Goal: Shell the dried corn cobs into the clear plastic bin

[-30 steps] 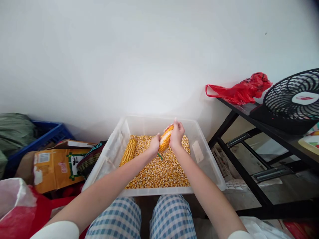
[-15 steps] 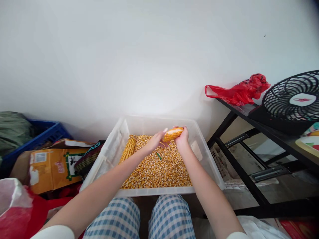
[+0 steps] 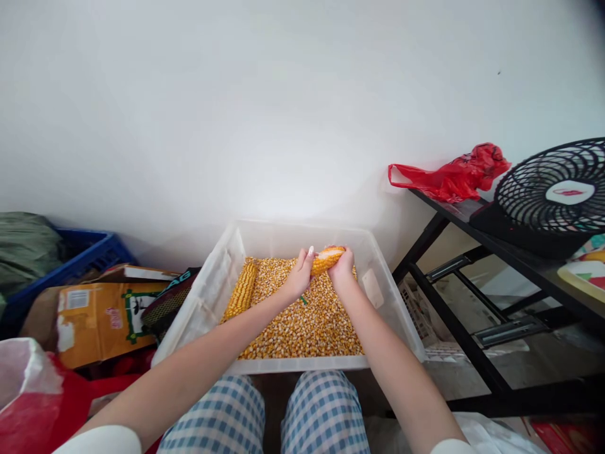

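A corn cob [image 3: 327,260], partly stripped to a pale patch along its upper side, is held above a clear plastic bin [image 3: 293,364]. My right hand [image 3: 342,265] wraps round its right end. At the cob's left end is my left hand [image 3: 301,272], its thumb raised against the cob and its other fingers curled, partly hidden. Loose corn kernels [image 3: 302,331] cover the bottom of the bin. Whole corn cobs [image 3: 242,290] lie along the bin's left side. A small green strip [image 3: 303,299] rests on the kernels between my forearms.
Left of the bin are a cardboard box [image 3: 101,318], a mesh bag [image 3: 167,306] and a blue crate [image 3: 94,252]. On the right stands a black table [image 3: 491,236] carrying a red plastic bag [image 3: 460,175] and a black fan [image 3: 558,189]. A white wall [image 3: 283,113] rises behind.
My left hand has closed in on the cob's left end, its thumb now upright and its fingers curled. The cob and my right hand have shifted slightly left and down.
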The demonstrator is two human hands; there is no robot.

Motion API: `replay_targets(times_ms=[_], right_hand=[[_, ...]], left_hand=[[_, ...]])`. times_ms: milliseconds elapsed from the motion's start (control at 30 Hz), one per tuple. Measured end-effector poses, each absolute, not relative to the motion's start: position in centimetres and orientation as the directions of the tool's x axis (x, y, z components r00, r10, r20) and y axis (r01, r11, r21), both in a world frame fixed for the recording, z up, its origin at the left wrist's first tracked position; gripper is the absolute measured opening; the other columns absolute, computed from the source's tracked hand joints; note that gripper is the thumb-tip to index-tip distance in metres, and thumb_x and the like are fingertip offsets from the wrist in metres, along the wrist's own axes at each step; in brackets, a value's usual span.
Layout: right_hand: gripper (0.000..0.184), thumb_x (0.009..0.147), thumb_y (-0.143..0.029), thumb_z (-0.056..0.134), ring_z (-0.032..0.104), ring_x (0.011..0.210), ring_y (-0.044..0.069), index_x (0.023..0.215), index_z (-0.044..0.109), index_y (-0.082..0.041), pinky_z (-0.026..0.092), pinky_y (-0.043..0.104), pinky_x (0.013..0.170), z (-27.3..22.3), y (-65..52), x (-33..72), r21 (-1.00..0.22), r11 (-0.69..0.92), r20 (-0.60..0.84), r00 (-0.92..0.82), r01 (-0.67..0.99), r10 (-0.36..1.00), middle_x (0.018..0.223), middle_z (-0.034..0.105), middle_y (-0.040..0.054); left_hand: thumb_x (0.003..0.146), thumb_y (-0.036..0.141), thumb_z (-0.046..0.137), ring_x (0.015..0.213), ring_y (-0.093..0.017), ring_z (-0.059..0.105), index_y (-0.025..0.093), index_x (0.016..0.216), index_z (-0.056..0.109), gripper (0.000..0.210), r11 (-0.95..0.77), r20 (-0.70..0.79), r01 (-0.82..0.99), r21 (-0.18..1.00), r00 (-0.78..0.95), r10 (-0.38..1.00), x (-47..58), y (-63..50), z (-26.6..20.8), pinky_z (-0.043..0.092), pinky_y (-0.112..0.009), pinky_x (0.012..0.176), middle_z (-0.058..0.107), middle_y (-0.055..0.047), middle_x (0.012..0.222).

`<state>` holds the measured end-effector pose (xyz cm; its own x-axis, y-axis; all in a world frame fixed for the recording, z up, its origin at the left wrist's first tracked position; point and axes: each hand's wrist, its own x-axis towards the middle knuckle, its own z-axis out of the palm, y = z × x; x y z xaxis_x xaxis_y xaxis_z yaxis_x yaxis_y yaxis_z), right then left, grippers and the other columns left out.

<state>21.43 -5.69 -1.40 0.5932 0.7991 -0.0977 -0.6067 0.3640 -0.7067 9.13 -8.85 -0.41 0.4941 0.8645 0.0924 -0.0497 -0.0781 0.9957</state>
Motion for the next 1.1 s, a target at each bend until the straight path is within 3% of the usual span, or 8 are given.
replay_targets(times_ms=[133,233,333,533,833,1000,1100], right_hand=[[0.02,0.076,-0.031,0.03,0.051,0.043,0.011,0.059,0.034,-0.021,0.046,0.026,0.049,-0.1,-5.9,21.4,-0.609,0.354,-0.222,0.581,-0.71,0.783,0.044,0.048,-0.0044],[0.02,0.076,-0.031,0.03,0.051,0.042,0.011,0.059,0.034,-0.021,0.046,0.025,0.049,0.5,-6.1,21.5,-0.59,0.352,-0.228,0.568,-0.727,0.791,0.043,0.046,-0.0047],[0.02,0.076,-0.032,0.031,0.05,0.041,0.011,0.059,0.033,-0.021,0.045,0.025,0.048,0.5,-6.2,21.5,-0.599,0.327,-0.24,0.554,-0.731,0.797,0.042,0.046,-0.0048],[0.021,0.077,-0.035,0.032,0.05,0.04,0.012,0.061,0.033,-0.021,0.045,0.026,0.046,-0.1,-6.3,21.2,-0.601,0.321,-0.26,0.559,-0.732,0.787,0.043,0.047,-0.0044],[0.021,0.075,-0.037,0.034,0.051,0.04,0.011,0.062,0.033,-0.021,0.046,0.025,0.048,0.1,-6.2,21.4,-0.619,0.331,-0.224,0.565,-0.712,0.794,0.042,0.046,-0.0059],[0.022,0.075,-0.039,0.035,0.052,0.041,0.012,0.062,0.033,-0.021,0.046,0.025,0.047,-0.4,-6.1,21.2,-0.634,0.329,-0.2,0.56,-0.7,0.804,0.043,0.048,-0.0055],[0.024,0.075,-0.041,0.036,0.052,0.041,0.011,0.063,0.034,-0.021,0.047,0.025,0.048,-0.9,-6.0,21.0,-0.654,0.323,-0.193,0.564,-0.684,0.803,0.044,0.049,-0.0053]], left_hand=[[0.079,0.063,0.02,0.034,-0.008,0.041,0.023,0.112,0.035,0.054,0.016,0.003,-0.03,0.999,0.551,0.834,8.8,-8.3,0.3,0.032,-0.018,0.035,0.046,0.004,0.052],[0.077,0.062,0.031,0.039,-0.01,0.046,0.024,0.118,0.033,0.056,-0.024,-0.008,0.045,0.999,0.605,0.796,8.4,-8.2,0.5,0.035,-0.019,0.037,0.05,0.003,0.055],[0.076,0.059,0.038,0.038,-0.008,0.041,0.023,0.11,0.041,0.05,-0.105,0.048,0.062,0.993,0.596,0.801,8.3,-8.4,0.1,0.032,-0.019,0.037,0.045,0.004,0.056],[0.076,0.059,0.037,0.043,-0.006,0.036,0.02,0.09,0.047,0.043,-0.088,0.081,-0.014,0.996,0.552,0.83,8.6,-9.0,-0.8,0.035,-0.021,0.042,0.041,0.004,0.062],[0.079,0.058,0.029,0.036,-0.01,0.043,0.02,0.11,0.045,0.052,0.0,-0.036,0.061,0.998,0.584,0.811,8.4,-8.2,-0.3,0.032,-0.021,0.037,0.052,0.001,0.055],[0.073,0.055,0.047,0.039,-0.01,0.043,0.02,0.1,0.048,0.045,-0.213,0.101,0.149,0.966,0.539,0.836,8.3,-8.1,-1.0,0.031,-0.019,0.038,0.051,0.003,0.052],[0.075,0.056,0.042,0.043,-0.01,0.043,0.02,0.089,0.049,0.039,-0.21,0.135,0.098,0.973,0.495,0.858,8.4,-8.3,-1.5,0.033,-0.019,0.04,0.048,0.003,0.055]])
